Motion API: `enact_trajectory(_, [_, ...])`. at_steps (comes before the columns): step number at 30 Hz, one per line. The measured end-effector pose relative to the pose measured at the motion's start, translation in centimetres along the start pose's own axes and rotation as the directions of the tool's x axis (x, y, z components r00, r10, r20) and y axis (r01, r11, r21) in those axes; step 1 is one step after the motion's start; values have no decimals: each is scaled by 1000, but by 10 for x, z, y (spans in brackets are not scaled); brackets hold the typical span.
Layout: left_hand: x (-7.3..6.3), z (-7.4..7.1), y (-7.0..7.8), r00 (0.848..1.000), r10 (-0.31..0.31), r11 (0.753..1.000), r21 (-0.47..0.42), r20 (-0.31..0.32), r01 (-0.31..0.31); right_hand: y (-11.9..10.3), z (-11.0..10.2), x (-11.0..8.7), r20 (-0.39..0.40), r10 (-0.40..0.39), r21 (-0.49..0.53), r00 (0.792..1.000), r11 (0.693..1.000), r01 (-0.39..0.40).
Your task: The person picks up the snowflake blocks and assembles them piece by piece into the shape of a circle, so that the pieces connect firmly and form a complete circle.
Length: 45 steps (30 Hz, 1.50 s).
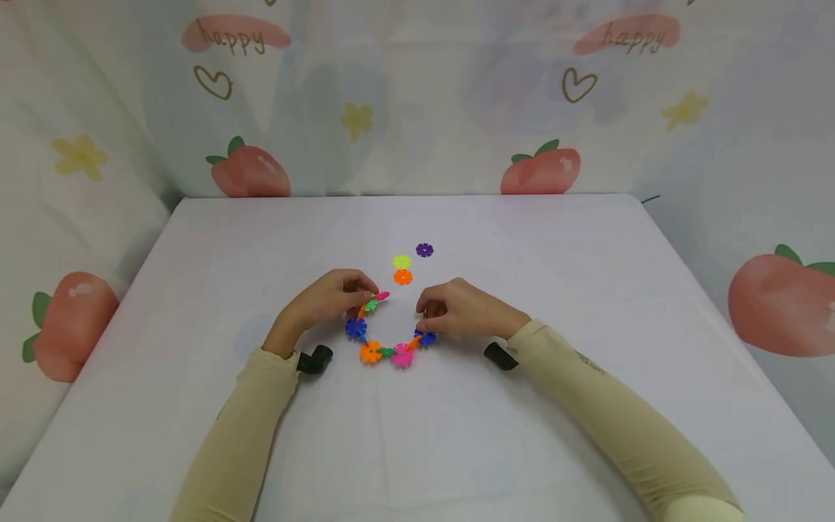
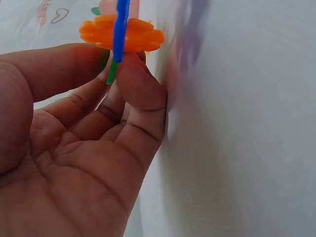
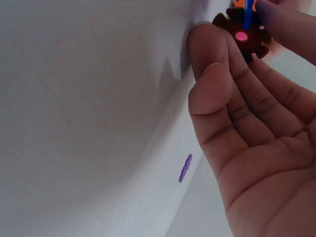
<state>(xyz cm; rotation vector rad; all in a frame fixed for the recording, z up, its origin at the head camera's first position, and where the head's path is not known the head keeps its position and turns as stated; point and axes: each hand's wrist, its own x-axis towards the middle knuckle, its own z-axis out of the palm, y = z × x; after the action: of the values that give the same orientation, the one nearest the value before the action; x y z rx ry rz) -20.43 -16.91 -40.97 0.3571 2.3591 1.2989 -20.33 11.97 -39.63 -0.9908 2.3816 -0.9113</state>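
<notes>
A curved chain of notched plastic snowflake discs [image 1: 402, 356] in pink, orange, green and blue lies in a U on the table. At its left end my left hand [image 1: 329, 299] pinches the green disc [image 1: 371, 306], with a pink disc [image 1: 383, 296] beyond the fingertips. The left wrist view shows an orange disc [image 2: 94, 32] and a blue disc [image 2: 120, 29] edge-on above the fingers. My right hand [image 1: 470, 310] pinches the chain's right end by the blue disc [image 1: 427, 339]. A dark disc [image 3: 253, 48] shows between its fingers in the right wrist view.
Beyond the hands lie a loose orange disc [image 1: 403, 277], a yellow disc [image 1: 401, 262] and a purple disc [image 1: 425, 250]. Black wrist cameras [image 1: 316, 359] sit at both cuffs. Patterned cloth [image 1: 424, 94] hangs behind the white table [image 1: 561, 239].
</notes>
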Motion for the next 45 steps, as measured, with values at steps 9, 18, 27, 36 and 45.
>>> enact_trajectory(9, [2, -3, -1, 1000, -21, 1000, -5, -3, 21, 3, -6, 5, -23, 7, 22, 1000, 1000, -6])
enact_trajectory(18, [3, -3, -5, 1000, -26, 1000, -2, 6, 26, 10, -22, 31, -187, 81, -31, 979, 996, -88])
enact_trajectory(27, [4, -3, -6, 1000, -16, 1000, 13, 19, 16, 24, -41, 61, -315, 182, 19, 931, 982, -186])
enact_trajectory(36, [3, -5, -5, 1000, 2, 1000, -4, 28, -2, 30, -47, 74, -318, 280, -27, 906, 952, -304])
enact_trajectory(45, [2, -6, -9, 999, 41, 998, -53, 27, -40, 41, -40, 83, -267, 338, -69, 902, 927, -368])
